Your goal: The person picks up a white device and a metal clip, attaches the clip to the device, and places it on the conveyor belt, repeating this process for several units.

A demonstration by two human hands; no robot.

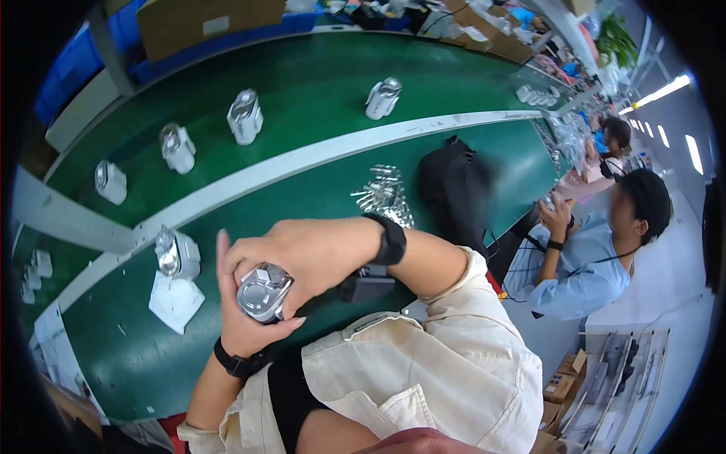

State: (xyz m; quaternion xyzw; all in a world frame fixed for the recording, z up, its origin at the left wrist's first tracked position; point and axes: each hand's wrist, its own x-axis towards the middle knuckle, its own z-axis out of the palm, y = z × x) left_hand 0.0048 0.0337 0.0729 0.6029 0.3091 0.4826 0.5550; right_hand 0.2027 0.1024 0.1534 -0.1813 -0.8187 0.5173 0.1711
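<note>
Cream shirt (454, 363) takes up the near end of the view; just past it both hands are wrapped round one silver-faced handheld device (265, 291), held over the green workbench (136, 363); left hand (236, 325) cups it from the near left side with the thumb out along the lower edge, right hand (306, 253) is curled round the far side, some fingers hidden, so I'd call both grips grasping, can't tell how hard; tbh it looks light and stiff, hard plastic I'd guess, with that shiny face probably slick and easy to scuff; best hold is round the sides of the housing, off the raised bit on the face, which could be the fragile part; similar white device (185, 253) stands to the left by a paper sheet (178, 303), and loose silvery strips (386, 193) lie near a black bag (454, 185).
</note>
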